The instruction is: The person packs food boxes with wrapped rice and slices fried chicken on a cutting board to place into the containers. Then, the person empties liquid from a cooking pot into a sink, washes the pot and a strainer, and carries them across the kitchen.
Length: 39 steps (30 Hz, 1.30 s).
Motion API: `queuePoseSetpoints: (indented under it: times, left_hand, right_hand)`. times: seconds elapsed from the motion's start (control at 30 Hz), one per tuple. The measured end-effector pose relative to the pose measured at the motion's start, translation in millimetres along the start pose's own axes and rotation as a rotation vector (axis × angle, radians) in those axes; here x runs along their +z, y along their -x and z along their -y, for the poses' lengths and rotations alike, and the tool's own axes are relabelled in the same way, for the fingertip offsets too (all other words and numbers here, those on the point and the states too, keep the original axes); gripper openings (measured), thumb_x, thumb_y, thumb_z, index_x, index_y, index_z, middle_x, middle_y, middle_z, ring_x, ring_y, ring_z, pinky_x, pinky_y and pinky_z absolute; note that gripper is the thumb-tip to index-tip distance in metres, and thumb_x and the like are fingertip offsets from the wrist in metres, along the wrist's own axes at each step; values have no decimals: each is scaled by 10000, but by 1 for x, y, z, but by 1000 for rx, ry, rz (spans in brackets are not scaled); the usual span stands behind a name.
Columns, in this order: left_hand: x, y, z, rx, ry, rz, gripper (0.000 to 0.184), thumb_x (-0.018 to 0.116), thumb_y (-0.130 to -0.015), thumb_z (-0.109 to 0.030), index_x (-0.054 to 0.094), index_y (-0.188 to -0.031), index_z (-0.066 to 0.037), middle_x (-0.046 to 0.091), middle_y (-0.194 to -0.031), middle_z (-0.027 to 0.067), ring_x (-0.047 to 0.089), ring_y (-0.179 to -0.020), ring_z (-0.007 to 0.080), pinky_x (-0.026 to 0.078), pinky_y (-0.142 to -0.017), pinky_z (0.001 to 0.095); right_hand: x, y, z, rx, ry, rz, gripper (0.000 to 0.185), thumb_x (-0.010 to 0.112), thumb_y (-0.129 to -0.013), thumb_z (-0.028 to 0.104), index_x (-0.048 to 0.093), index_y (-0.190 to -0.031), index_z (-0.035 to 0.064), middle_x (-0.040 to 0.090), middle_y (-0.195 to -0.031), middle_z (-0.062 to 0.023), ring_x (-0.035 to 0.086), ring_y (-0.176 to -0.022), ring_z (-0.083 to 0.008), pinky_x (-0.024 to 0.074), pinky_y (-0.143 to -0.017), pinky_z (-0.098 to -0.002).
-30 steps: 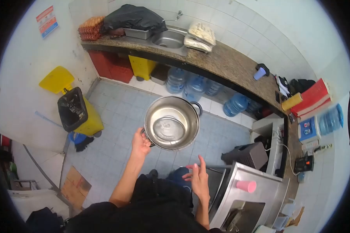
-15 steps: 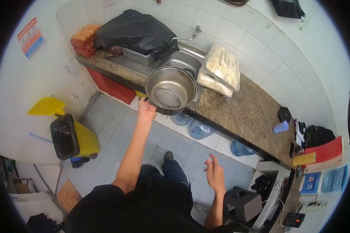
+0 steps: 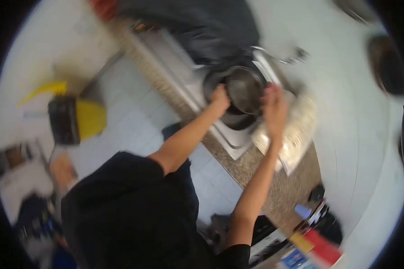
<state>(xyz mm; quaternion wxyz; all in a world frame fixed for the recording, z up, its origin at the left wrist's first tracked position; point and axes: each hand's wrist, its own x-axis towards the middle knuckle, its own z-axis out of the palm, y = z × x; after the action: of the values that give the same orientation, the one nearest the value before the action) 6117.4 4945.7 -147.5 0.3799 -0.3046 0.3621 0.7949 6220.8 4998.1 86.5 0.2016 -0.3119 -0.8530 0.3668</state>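
A metal pot (image 3: pixel 244 95) is over the sink (image 3: pixel 235 150), its round grey inside facing up toward me. Blur hides whether it rests on the basin floor, and I cannot make out the sieve inside it. My left hand (image 3: pixel 220 101) is closed on the pot's near-left side, where the handle is. At the pot's right rim is my right hand (image 3: pixel 275 107), its fingers smeared by motion, so I cannot tell if they grip the rim. The faucet (image 3: pixel 296 56) sticks out from the wall beyond the pot.
Plastic bags of pale food (image 3: pixel 298 134) lie on the granite counter (image 3: pixel 274 193) right of the sink. A black plastic bag (image 3: pixel 202 27) covers the drainboard's far end. A purple cup (image 3: pixel 303 210) stands farther right. On the floor at left is a yellow bin (image 3: pixel 90 117).
The pot has moved from in front of the counter's edge to over the sink, with my left hand on it. My right hand has come up from low at right to the pot's rim. The view has turned.
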Motion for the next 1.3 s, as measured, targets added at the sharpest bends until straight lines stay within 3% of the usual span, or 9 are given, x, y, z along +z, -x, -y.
queuePoseSetpoints:
  times: [0.23, 0.33, 0.43, 0.7, 0.83, 0.87, 0.97, 1.03, 1.3]
  left_hand:
    - [-16, -30, 3, -170, -166, -510, 312, 556, -927, -331, 619, -853, -36, 585, -786, 88, 477, -559, 205, 390, -517, 386]
    - [-27, -42, 14, -8, -273, -444, 347, 567, -874, -251, 666, -990, 60, 685, -924, 177, 612, -891, 319, 463, -818, 438]
    - [-22, -39, 21, 261, -556, -486, 266, 548, -885, -205, 689, -1028, -30, 699, -938, 160, 646, -813, 300, 499, -750, 431]
    - [-24, 5, 10, 207, -740, -264, 386, 477, -937, -186, 549, -1253, 23, 578, -1231, 181, 550, -1118, 281, 415, -971, 381]
    - [-32, -19, 12, 240, -399, -253, 474, 540, -921, -179, 406, -1335, 8, 502, -1302, 175, 510, -1143, 291, 405, -1018, 421]
    - [-27, -25, 1, 408, -650, -130, 476, 573, -903, -145, 410, -1302, 56, 505, -1291, 204, 518, -1138, 306, 404, -1020, 409]
    - [23, -1, -14, 744, -1062, -294, 570, 668, -904, -213, 423, -1322, 88, 519, -1288, 226, 543, -1127, 299, 448, -971, 374]
    - [78, 34, -24, 896, -934, 153, 569, 659, -925, -245, 436, -1328, 90, 491, -1332, 211, 539, -1146, 282, 453, -953, 385]
    - [208, 142, 20, 1295, -978, 551, 529, 690, -918, -234, 491, -1288, 89, 562, -1268, 224, 596, -1105, 281, 494, -927, 365]
  right_hand:
    - [87, -199, -98, -309, 473, 27, 446, 489, -999, 362, 550, -1248, -3, 583, -1221, -254, 547, -1157, -414, 452, -934, -462]
    - [86, -195, -79, -179, 588, -25, 464, 442, -1007, 421, 653, -1082, 14, 664, -1015, -241, 631, -957, -426, 494, -819, -483]
    - [54, -175, -75, 118, 886, 142, 516, 425, -1008, 442, 726, -895, 39, 692, -839, -200, 658, -798, -416, 498, -711, -488]
    - [-1, -208, -72, -110, 79, -194, 383, 553, -971, 334, 677, -1030, -24, 693, -986, -211, 681, -899, -343, 515, -751, -408]
    - [-18, -234, -128, 43, 552, -352, 261, 534, -891, 257, 654, -932, 29, 650, -957, -228, 609, -909, -409, 504, -823, -470]
    - [-13, -221, -138, -217, 773, -778, 312, 494, -929, 169, 593, -1015, -114, 620, -949, -296, 589, -929, -464, 459, -864, -483]
    - [-46, -152, -100, 153, 160, -1072, 464, 571, -901, 65, 407, -1261, -177, 558, -1145, -332, 546, -1060, -486, 408, -983, -474]
    - [-73, -80, -95, 100, -51, -1054, 397, 616, -893, 79, 491, -1216, -114, 596, -1112, -295, 581, -1039, -443, 457, -926, -459]
    - [-102, 317, -108, 460, 159, -849, 164, 658, -858, 29, 669, -1020, 10, 684, -910, -173, 668, -787, -325, 533, -681, -375]
